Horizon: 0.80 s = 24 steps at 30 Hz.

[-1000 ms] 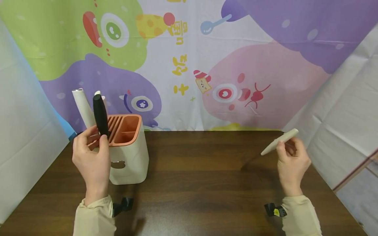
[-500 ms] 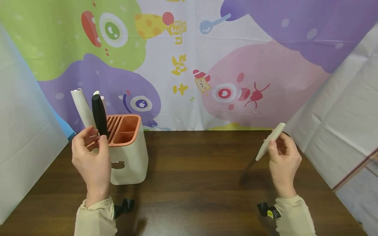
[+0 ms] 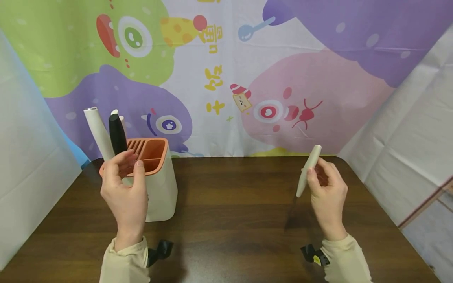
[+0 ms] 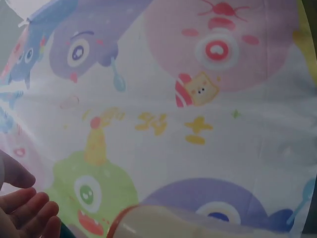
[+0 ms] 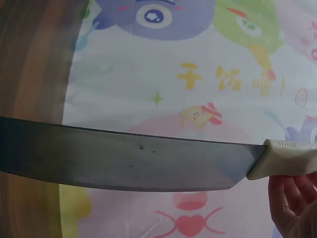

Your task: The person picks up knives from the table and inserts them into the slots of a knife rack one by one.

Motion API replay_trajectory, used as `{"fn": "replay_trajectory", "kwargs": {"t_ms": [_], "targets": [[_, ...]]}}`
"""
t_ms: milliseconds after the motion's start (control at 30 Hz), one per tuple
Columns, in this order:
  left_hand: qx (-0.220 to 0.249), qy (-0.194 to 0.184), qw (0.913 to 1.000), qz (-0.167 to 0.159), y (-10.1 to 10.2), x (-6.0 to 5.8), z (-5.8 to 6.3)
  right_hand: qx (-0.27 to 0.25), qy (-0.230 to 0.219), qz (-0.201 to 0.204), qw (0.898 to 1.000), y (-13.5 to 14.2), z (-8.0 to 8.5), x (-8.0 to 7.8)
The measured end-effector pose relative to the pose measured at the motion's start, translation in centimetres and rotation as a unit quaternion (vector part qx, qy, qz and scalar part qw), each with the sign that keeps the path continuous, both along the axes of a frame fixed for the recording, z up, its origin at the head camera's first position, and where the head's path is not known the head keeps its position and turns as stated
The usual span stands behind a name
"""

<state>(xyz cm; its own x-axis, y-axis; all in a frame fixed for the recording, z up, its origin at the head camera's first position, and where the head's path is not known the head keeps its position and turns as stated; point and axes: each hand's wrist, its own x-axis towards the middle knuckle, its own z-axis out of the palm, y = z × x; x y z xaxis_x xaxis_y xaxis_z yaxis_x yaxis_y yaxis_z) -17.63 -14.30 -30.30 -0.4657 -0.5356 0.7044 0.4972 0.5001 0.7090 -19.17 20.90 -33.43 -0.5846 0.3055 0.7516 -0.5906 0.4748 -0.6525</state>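
Note:
My right hand (image 3: 327,194) holds a knife (image 5: 133,161) by its cream handle (image 3: 308,171), out over the right half of the table. The right wrist view shows its long, broad blade, with fingers below the handle. At the left, my left hand (image 3: 125,192) is in front of a cream knife holder (image 3: 162,196) with an orange slotted top. Its thumb and fingers are apart with nothing between them; the left wrist view shows them loosely bent. Behind those fingers a black handle (image 3: 117,133) stands in the holder, beside a white handle (image 3: 99,131). Their lower parts are hidden.
The holder stands on a dark wooden table (image 3: 230,228); its orange top has two open compartments on the right. A cartoon-printed cloth (image 3: 226,129) hangs along the table's back edge. White cloth walls (image 3: 24,157) rise at both sides.
My left hand has come away from the black handle and shifted right and slightly toward me. My right hand has carried the knife left, and its handle has tipped more upright.

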Motion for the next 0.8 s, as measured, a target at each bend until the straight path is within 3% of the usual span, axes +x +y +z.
{"fn": "replay_trajectory", "kwargs": {"t_ms": [400, 800], "targets": [[-0.04, -0.001, 0.9967, -0.07, 1.7, 0.4, 0.2, 0.021, -0.008, 0.08, 0.997, -2.3, 0.7, 0.7], [-0.066, -0.032, 0.9857, -0.152, 3.4, 0.9, 0.2, 0.032, -0.021, 0.131, 0.991, -4.3, 1.1, 1.2]]}}
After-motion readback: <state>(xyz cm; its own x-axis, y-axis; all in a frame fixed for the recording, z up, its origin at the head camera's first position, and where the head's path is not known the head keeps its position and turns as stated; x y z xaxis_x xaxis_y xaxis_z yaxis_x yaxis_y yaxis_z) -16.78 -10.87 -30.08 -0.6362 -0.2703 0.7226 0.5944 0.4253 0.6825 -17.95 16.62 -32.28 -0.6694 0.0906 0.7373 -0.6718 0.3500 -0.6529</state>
